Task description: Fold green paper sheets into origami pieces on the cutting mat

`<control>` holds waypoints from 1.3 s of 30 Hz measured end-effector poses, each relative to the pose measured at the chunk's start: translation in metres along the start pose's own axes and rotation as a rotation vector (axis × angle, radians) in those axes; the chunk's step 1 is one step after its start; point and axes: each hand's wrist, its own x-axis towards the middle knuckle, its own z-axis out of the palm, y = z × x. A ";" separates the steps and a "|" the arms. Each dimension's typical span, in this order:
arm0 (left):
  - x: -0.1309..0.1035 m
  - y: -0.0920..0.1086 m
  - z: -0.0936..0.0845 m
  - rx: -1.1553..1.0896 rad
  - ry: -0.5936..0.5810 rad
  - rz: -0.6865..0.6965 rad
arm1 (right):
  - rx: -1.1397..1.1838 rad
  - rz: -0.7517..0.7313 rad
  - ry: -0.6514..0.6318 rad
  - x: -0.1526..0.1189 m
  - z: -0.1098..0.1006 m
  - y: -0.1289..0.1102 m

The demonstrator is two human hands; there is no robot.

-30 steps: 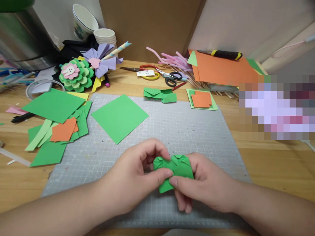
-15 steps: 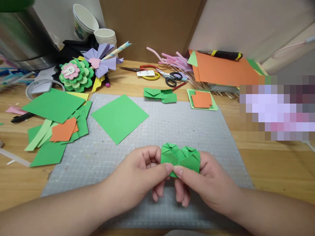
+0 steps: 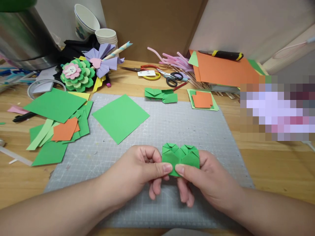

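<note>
Desk (image 3: 273, 164) is spanning the frame; grey cutting mat (image 3: 201, 127) is lying lower centre, likely shielding it. My left hand (image 3: 142, 167) and right hand (image 3: 211, 175) are pinching folded green paper (image 3: 180, 158), below centre, thumbs (image 3: 167, 168) in front, fingers (image 3: 155, 188) behind, probably pressing it flat. White label (image 3: 146, 73), upper centre, is showing marks I'm not reliably reading.

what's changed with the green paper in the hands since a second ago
The folded green paper has moved up and slightly right in the view, and sits more level. The left hand has shifted its grip off the top edge to the left side. The right hand keeps its hold. The flat green square stayed on the mat.
</note>
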 end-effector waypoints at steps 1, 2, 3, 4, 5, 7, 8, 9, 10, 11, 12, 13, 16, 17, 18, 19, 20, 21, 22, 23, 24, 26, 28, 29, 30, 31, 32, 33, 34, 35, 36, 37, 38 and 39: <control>0.000 0.000 0.000 0.003 0.001 -0.001 | 0.004 0.005 0.005 0.000 0.000 0.000; 0.000 0.000 -0.001 0.001 -0.001 0.002 | 0.009 0.006 0.007 0.001 -0.001 0.000; 0.001 0.000 -0.001 -0.007 -0.003 0.008 | 0.016 0.006 0.008 0.001 -0.001 0.000; 0.001 0.000 -0.001 -0.015 -0.004 0.017 | 0.025 0.004 0.007 0.001 -0.001 0.000; 0.001 0.000 -0.001 -0.021 0.000 0.026 | 0.033 0.005 0.006 0.001 -0.002 0.000; 0.001 0.000 -0.001 -0.009 0.013 0.050 | 0.039 0.018 -0.003 0.001 -0.003 0.000; 0.001 0.001 -0.001 0.016 0.019 0.060 | 0.033 0.026 -0.009 0.001 -0.003 -0.001; 0.000 0.001 -0.001 0.055 0.021 0.068 | 0.024 0.035 -0.018 0.000 -0.004 -0.001; -0.001 0.001 0.000 0.100 0.019 0.074 | 0.012 0.040 -0.031 0.000 -0.004 -0.001; -0.002 0.002 0.000 0.143 0.014 0.079 | 0.004 0.042 -0.045 0.000 -0.004 -0.002; -0.004 0.002 0.000 0.184 0.011 0.088 | -0.004 0.039 -0.059 -0.001 -0.003 -0.002; -0.005 0.003 -0.001 0.218 0.008 0.101 | -0.008 0.034 -0.072 -0.001 -0.003 -0.003; -0.008 0.005 -0.002 0.276 -0.036 0.144 | -0.023 0.019 -0.104 -0.002 -0.002 -0.004; -0.009 0.005 -0.003 0.290 -0.054 0.153 | -0.031 0.016 -0.117 -0.002 -0.001 -0.004; -0.009 0.006 -0.003 0.297 -0.071 0.155 | -0.035 0.013 -0.131 -0.002 -0.001 -0.004; -0.010 0.006 -0.003 0.299 -0.082 0.148 | -0.039 0.012 -0.141 -0.002 -0.002 -0.004; -0.010 0.006 -0.003 0.298 -0.082 0.144 | -0.040 0.010 -0.145 -0.002 -0.002 -0.004; -0.009 0.006 -0.002 0.294 -0.076 0.150 | -0.036 0.008 -0.146 -0.002 -0.002 -0.004; -0.009 0.006 -0.002 0.291 -0.068 0.162 | -0.030 0.010 -0.143 -0.002 -0.002 -0.004; -0.008 0.006 -0.001 0.288 -0.056 0.185 | -0.027 0.017 -0.139 -0.002 -0.002 -0.004; -0.008 0.006 -0.001 0.287 -0.041 0.210 | -0.029 0.025 -0.139 -0.002 -0.002 -0.004; -0.007 0.007 -0.001 0.285 -0.022 0.247 | -0.041 0.046 -0.149 -0.003 -0.002 -0.005; -0.006 0.008 -0.001 0.282 -0.027 0.250 | -0.063 0.062 -0.158 -0.003 -0.001 -0.006; -0.007 0.008 -0.001 0.281 -0.037 0.248 | -0.075 0.065 -0.161 -0.004 -0.001 -0.006; -0.007 0.008 -0.002 0.279 -0.049 0.246 | -0.086 0.065 -0.165 -0.004 -0.001 -0.006; -0.008 0.008 -0.002 0.277 -0.058 0.243 | -0.098 0.064 -0.169 -0.004 0.000 -0.006; -0.008 0.008 -0.001 0.277 -0.061 0.243 | -0.106 0.062 -0.172 -0.004 0.000 -0.006; -0.008 0.007 -0.001 0.280 -0.056 0.243 | -0.108 0.061 -0.174 -0.004 0.001 -0.006; -0.007 0.007 -0.001 0.283 -0.049 0.245 | -0.108 0.062 -0.173 -0.004 0.001 -0.006; -0.006 0.007 0.000 0.286 -0.040 0.244 | -0.104 0.064 -0.166 -0.004 0.002 -0.006; -0.006 0.007 0.000 0.282 -0.030 0.241 | -0.102 0.069 -0.157 -0.004 0.002 -0.006; -0.005 0.006 0.001 0.271 -0.023 0.236 | -0.103 0.075 -0.148 -0.004 0.002 -0.006; -0.004 0.006 0.001 0.260 -0.019 0.230 | -0.108 0.081 -0.140 -0.004 0.002 -0.007; -0.004 0.006 0.001 0.251 -0.017 0.226 | -0.114 0.088 -0.134 -0.004 0.003 -0.007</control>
